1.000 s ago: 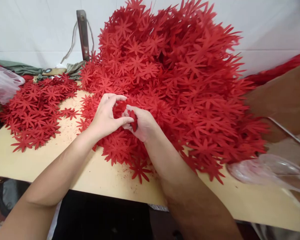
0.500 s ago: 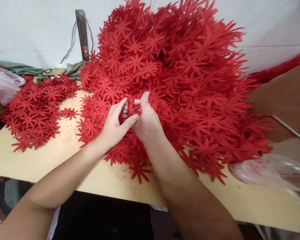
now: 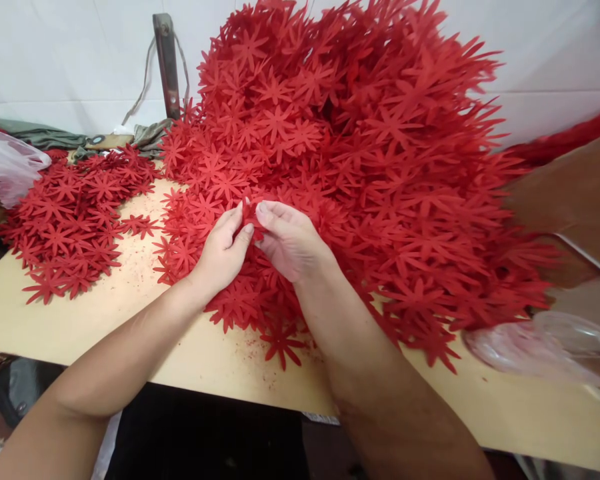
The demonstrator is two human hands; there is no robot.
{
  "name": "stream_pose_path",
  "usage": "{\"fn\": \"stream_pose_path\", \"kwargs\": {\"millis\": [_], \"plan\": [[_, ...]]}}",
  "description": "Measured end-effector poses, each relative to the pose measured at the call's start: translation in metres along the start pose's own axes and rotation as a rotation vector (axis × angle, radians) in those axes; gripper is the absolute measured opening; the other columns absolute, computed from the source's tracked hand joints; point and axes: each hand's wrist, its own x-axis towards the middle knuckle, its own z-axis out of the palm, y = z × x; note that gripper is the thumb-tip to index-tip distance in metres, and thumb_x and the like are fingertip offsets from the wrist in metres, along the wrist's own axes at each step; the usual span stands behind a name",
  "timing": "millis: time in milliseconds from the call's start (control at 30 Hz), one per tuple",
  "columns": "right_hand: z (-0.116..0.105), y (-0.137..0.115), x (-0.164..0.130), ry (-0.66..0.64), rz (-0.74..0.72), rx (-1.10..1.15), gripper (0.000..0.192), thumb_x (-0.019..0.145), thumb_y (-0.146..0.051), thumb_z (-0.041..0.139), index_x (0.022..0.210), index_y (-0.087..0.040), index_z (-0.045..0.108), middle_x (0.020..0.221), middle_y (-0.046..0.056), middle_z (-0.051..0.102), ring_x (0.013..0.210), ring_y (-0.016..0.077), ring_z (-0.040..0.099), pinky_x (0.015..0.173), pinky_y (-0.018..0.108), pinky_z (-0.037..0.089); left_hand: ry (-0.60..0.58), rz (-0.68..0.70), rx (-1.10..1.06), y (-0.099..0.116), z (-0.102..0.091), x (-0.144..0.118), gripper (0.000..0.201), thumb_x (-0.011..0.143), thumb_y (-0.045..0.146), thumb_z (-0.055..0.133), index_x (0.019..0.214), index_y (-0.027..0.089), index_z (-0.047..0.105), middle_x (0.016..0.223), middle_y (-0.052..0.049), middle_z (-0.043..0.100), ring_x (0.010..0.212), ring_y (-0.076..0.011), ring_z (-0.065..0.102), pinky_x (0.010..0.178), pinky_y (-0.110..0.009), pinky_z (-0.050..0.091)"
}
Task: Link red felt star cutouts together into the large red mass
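My left hand (image 3: pixel 223 250) and my right hand (image 3: pixel 296 241) meet in front of a tall heap of red flower-shaped cutouts (image 3: pixel 380 160). Between their fingertips is one red flower-shaped cutout (image 3: pixel 251 215), bunched up so that its outline is partly hidden. The left thumb and forefinger pinch it from the left. From the right, my other thumb and fingers close on it. A single red cutout with long narrow petals (image 3: pixel 283 343) lies flat at the heap's front edge, below the hands.
A smaller pile of red cutouts (image 3: pixel 75 220) lies on the pale tabletop (image 3: pixel 200 360) at left, beside a white plastic bag (image 3: pixel 10 163). A dark metal bar (image 3: pixel 167 67) stands near the wall. At right are a cardboard box (image 3: pixel 570 193) and clear plastic (image 3: pixel 520 347).
My right hand has turned over, its thumb coming down to pinch the cutout. The left hand has shifted slightly left, and the cutout now looks more bunched.
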Motion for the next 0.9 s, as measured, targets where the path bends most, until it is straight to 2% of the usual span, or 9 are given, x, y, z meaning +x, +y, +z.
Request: {"fn": "stream_pose_path", "kwargs": {"millis": [133,267,400,500,667,767,900], "plan": [[0.003,-0.002,-0.002,0.042,-0.016,0.038,0.027,0.052,-0.02,0.08,0.063,-0.018,0.056,0.061,-0.006,0.059,0.058,0.0045,0.054,0.056,0.017,0.047,-0.026,-0.036,-0.062,0.006,0.001,-0.002,0.042,0.088,0.04,0.044,0.124,0.02,0.053,0.129,-0.008,0.056,0.128,-0.0203,0.045,0.111,-0.038,0.032],[0.004,0.0,-0.002,0.081,-0.024,0.044,0.02,0.059,-0.019,0.076,0.066,-0.018,0.056,0.064,-0.006,0.061,0.058,0.0038,0.054,0.057,0.017,0.047,-0.031,-0.004,-0.01,0.01,0.002,-0.002,0.044,0.083,0.042,0.054,0.12,0.018,0.054,0.123,-0.01,0.057,0.125,-0.0223,0.046,0.109,-0.039,0.034],[0.002,0.002,0.0,0.056,-0.096,0.018,0.017,0.067,-0.026,0.072,0.068,-0.019,0.056,0.068,-0.004,0.062,0.065,0.0066,0.058,0.062,0.02,0.049,0.087,0.007,0.06,0.01,-0.004,0.002,0.031,0.083,0.038,0.054,0.101,0.015,0.063,0.109,-0.01,0.061,0.108,-0.0186,0.056,0.102,-0.036,0.04],[0.003,0.003,0.0,-0.003,-0.123,0.019,0.017,0.07,-0.031,0.069,0.072,-0.021,0.056,0.069,-0.004,0.061,0.066,0.0071,0.059,0.063,0.021,0.05,0.192,-0.072,-0.017,0.008,-0.01,0.008,0.024,0.081,0.035,0.057,0.09,0.015,0.066,0.097,-0.007,0.066,0.096,-0.0161,0.06,0.095,-0.033,0.045],[0.001,0.004,-0.002,-0.111,-0.086,-0.026,0.024,0.061,-0.025,0.076,0.075,-0.021,0.058,0.067,-0.006,0.061,0.06,0.0059,0.056,0.064,0.022,0.051,0.205,-0.185,-0.245,0.008,-0.013,0.011,0.02,0.077,0.032,0.063,0.091,0.018,0.065,0.085,-0.001,0.068,0.081,-0.0118,0.062,0.081,-0.027,0.05],[-0.001,0.005,0.0,-0.08,-0.095,-0.067,0.026,0.058,-0.026,0.078,0.074,-0.02,0.057,0.064,-0.005,0.062,0.06,0.0079,0.058,0.062,0.024,0.052,0.215,-0.18,-0.248,0.011,-0.013,0.011,0.02,0.074,0.031,0.066,0.09,0.018,0.064,0.082,0.0,0.067,0.076,-0.0101,0.06,0.075,-0.024,0.049],[-0.001,0.005,0.001,-0.005,-0.153,-0.117,0.025,0.065,-0.033,0.074,0.071,-0.02,0.054,0.058,-0.006,0.06,0.053,0.0068,0.056,0.053,0.021,0.048,0.196,-0.128,-0.18,0.013,-0.012,0.008,0.02,0.078,0.032,0.062,0.093,0.019,0.063,0.083,-0.001,0.063,0.077,-0.0107,0.058,0.077,-0.026,0.048]]}}
